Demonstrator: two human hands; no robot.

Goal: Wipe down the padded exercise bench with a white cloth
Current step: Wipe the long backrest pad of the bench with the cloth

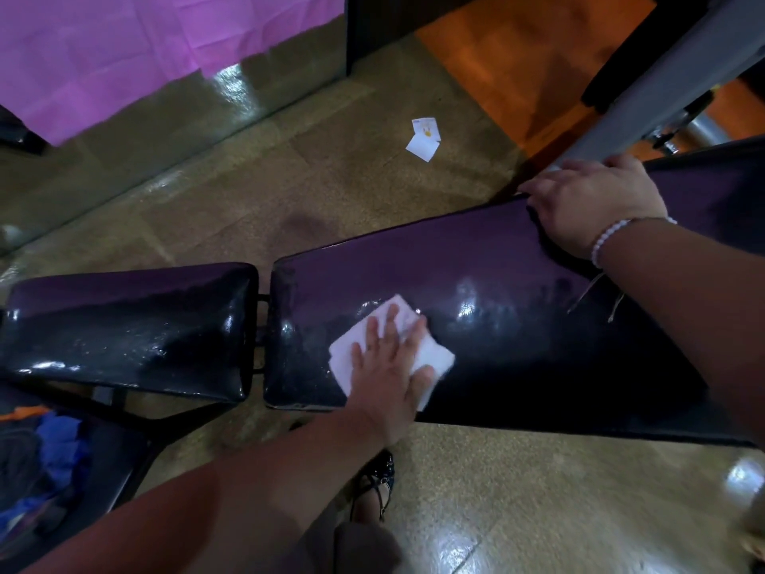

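The padded bench has a long dark purple back pad (517,292) and a separate seat pad (132,325) to its left, both shiny and wet-looking. A folded white cloth (434,358) lies on the back pad near its left end. My left hand (389,366) presses flat on the cloth with straight, spread fingers. My right hand (592,205) rests on the far edge of the back pad, fingers curled over the rim. A beaded bracelet sits on that wrist.
Tiled floor lies all round the bench, with a piece of white paper (424,138) beyond it. A pink sheet (103,55) covers the far left. Grey machine frame (662,84) rises at far right. Blue fabric (58,449) lies at lower left. My shoe (376,486) stands below the bench.
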